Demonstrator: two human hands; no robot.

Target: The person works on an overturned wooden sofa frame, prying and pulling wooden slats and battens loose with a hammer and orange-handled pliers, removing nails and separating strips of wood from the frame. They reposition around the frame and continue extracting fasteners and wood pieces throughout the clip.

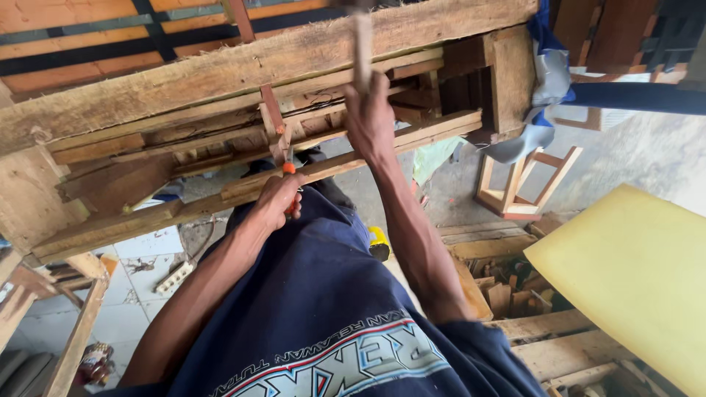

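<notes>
Against the rough wooden frame (243, 70), the left hand (276, 200) is clamped around an orange-handled tool (291, 187) whose long axis points up at a thin slat (273, 117). Just beside and above it, the right hand (370, 117) is closed on a wooden handle (362, 48), likely a hammer's; its head is out of view.

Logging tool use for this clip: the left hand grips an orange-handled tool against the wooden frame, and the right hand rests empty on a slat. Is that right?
Not quite. The right hand is not empty: it grips a wooden handle raised above the wooden frame. The left hand does hold the orange-handled tool. The head view shows this.
</notes>
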